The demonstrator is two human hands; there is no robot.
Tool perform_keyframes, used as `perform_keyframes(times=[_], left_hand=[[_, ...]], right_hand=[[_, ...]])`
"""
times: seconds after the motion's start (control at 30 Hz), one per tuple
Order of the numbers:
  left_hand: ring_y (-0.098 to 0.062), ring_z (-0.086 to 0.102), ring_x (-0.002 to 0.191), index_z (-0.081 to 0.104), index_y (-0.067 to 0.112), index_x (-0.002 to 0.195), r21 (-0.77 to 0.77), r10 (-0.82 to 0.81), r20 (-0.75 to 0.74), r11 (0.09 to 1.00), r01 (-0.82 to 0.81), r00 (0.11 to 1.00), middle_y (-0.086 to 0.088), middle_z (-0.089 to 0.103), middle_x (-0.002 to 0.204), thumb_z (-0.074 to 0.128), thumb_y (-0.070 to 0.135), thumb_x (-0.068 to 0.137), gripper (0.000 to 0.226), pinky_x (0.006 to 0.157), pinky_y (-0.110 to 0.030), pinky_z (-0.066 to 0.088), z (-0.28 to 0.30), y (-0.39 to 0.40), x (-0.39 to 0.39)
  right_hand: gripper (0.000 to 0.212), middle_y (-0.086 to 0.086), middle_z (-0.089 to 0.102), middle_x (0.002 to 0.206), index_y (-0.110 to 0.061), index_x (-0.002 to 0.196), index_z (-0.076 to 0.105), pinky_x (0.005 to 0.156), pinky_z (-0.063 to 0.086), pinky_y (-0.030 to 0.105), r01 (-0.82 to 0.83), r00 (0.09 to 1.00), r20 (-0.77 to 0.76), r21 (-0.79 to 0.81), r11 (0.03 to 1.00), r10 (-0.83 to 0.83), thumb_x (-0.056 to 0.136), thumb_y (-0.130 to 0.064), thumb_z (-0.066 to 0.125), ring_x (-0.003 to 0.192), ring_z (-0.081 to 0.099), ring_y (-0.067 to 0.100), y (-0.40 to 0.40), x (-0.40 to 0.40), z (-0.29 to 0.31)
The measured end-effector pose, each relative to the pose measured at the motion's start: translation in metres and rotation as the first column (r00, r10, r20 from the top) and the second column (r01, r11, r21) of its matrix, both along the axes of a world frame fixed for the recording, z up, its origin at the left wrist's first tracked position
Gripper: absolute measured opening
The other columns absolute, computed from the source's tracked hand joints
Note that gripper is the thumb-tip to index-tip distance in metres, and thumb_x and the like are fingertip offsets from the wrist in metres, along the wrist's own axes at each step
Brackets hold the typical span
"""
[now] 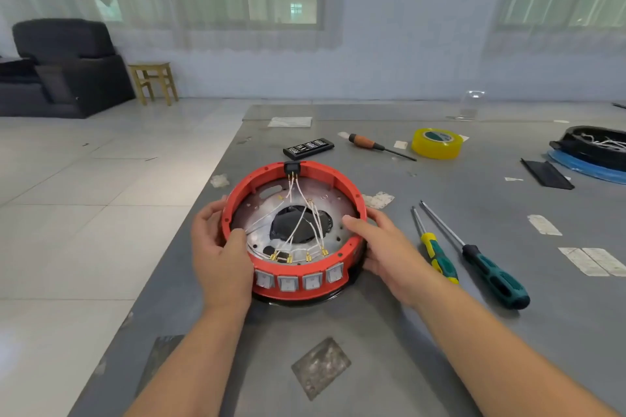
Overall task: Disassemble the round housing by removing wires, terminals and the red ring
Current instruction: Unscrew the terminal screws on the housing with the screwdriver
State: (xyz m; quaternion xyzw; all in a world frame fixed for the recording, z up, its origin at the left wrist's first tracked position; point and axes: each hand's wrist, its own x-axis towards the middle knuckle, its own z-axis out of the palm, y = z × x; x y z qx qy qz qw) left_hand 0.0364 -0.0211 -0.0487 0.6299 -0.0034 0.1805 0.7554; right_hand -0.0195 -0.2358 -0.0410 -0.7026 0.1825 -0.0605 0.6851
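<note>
Red ring [349, 193]: bright red plastic, landmark for all entries below.
Switches [299, 281], on the ring's near wall: four, pale grey-white faces.
Wires [294, 230], inside the ring: white, ending in brass-yellow terminals [289, 259].
Plate [267, 210] within the ring: dull silver, with a black centre.
Connector [291, 167], at the ring's far rim: black.
Surface [389, 332] under the ring: mid grey, patched with whitish tape scraps.
Screwdrivers [487, 267], right of the ring: one green with yellow, one dark teal with black.
Tape roll [437, 143], beyond the ring to the right: yellow.
Screwdriver [366, 142] by the roll: orange-brown handle, possibly wood.
Bit case [308, 147], just beyond the ring: black.
</note>
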Motion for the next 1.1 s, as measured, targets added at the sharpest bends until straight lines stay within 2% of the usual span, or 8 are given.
perform_keyframes(times=[0.13,0.23,0.43,0.53,0.67,0.83,0.93,1.1], left_hand=[[-0.019,0.067,0.117,0.062,0.031,0.121,0.012,-0.050,-0.030,0.999,0.050,0.998,0.009,0.072,0.126,0.052,0.008,0.082,0.045,0.105,-0.054,0.053,-0.008,0.007,0.007],[-0.014,0.065,0.124,0.060,0.038,0.131,0.005,-0.124,-0.043,0.992,0.124,0.991,0.012,0.066,0.135,0.059,0.029,0.090,0.042,0.101,-0.040,0.055,-0.007,0.010,0.012],[-0.014,0.050,0.139,0.033,0.053,0.150,-0.061,-0.117,-0.160,0.992,0.108,0.980,0.015,0.037,0.158,0.070,0.072,0.071,0.089,0.115,-0.041,0.043,-0.005,0.003,0.007],[-0.001,0.045,0.135,0.019,0.045,0.160,-0.130,-0.178,-0.207,0.980,0.153,0.962,0.016,0.029,0.155,0.084,0.068,0.067,0.116,0.114,-0.031,0.034,-0.005,-0.006,0.000],[-0.011,0.044,0.144,-0.002,0.040,0.163,-0.308,-0.301,-0.292,0.928,0.209,0.908,0.004,0.032,0.165,0.092,0.051,0.062,0.139,0.125,-0.045,0.028,-0.008,-0.027,-0.003],[-0.019,0.071,0.116,0.054,0.011,0.143,-0.400,-0.385,-0.304,0.881,0.250,0.871,-0.004,0.073,0.128,0.090,0.039,0.077,0.080,0.109,-0.042,0.051,0.000,-0.032,0.009],[-0.018,0.072,0.114,0.054,0.017,0.141,-0.433,-0.324,-0.244,0.880,0.197,0.914,-0.002,0.074,0.128,0.084,0.032,0.086,0.064,0.102,-0.041,0.056,-0.003,-0.040,0.004],[-0.028,0.072,0.115,0.024,0.063,0.146,-0.496,-0.479,-0.190,0.800,0.338,0.857,0.010,0.061,0.142,0.091,0.029,0.079,0.101,0.084,-0.057,0.062,-0.011,-0.055,-0.010]], right_hand=[[0.055,0.003,0.079,0.095,-0.034,0.123,0.060,0.097,0.056,0.056,0.047,0.999,-0.028,0.068,0.997,-0.045,0.071,-0.044,0.074,0.096,0.076,0.025,0.007,0.008,-0.005],[0.059,0.005,0.078,0.091,-0.033,0.127,0.059,0.097,0.056,0.057,0.108,0.994,-0.002,0.095,0.990,-0.108,0.070,-0.043,0.072,0.095,0.075,0.027,0.014,0.012,-0.006],[0.074,0.005,0.079,0.095,-0.035,0.138,0.047,0.096,0.057,0.047,0.184,0.977,0.073,0.183,0.966,-0.200,0.069,-0.047,0.071,0.097,0.075,0.022,0.016,0.021,-0.012],[0.065,-0.001,0.075,0.096,-0.037,0.133,0.051,0.086,0.056,0.038,0.209,0.963,0.137,0.156,0.965,-0.230,0.072,-0.051,0.066,0.089,0.071,0.014,0.019,0.028,-0.016],[0.056,-0.004,0.073,0.105,-0.039,0.128,0.048,0.079,0.053,0.029,0.229,0.953,0.176,0.115,0.967,-0.246,0.075,-0.055,0.058,0.089,0.070,0.009,0.023,0.039,-0.014],[0.067,-0.011,0.067,0.123,-0.039,0.140,0.042,0.093,0.054,0.033,0.230,0.947,0.220,0.044,0.972,-0.234,0.079,-0.065,0.052,0.108,0.066,0.009,0.023,0.041,-0.018],[0.083,-0.015,0.063,0.126,-0.040,0.146,0.038,0.102,0.052,0.036,0.229,0.950,0.214,0.019,0.973,-0.228,0.074,-0.079,0.043,0.113,0.062,0.006,0.023,0.041,-0.020],[0.098,-0.014,0.058,0.141,-0.041,0.152,0.037,0.113,0.044,0.042,0.246,0.954,0.178,-0.006,0.969,-0.241,0.071,-0.096,0.030,0.131,0.054,0.013,0.019,0.041,-0.018]])
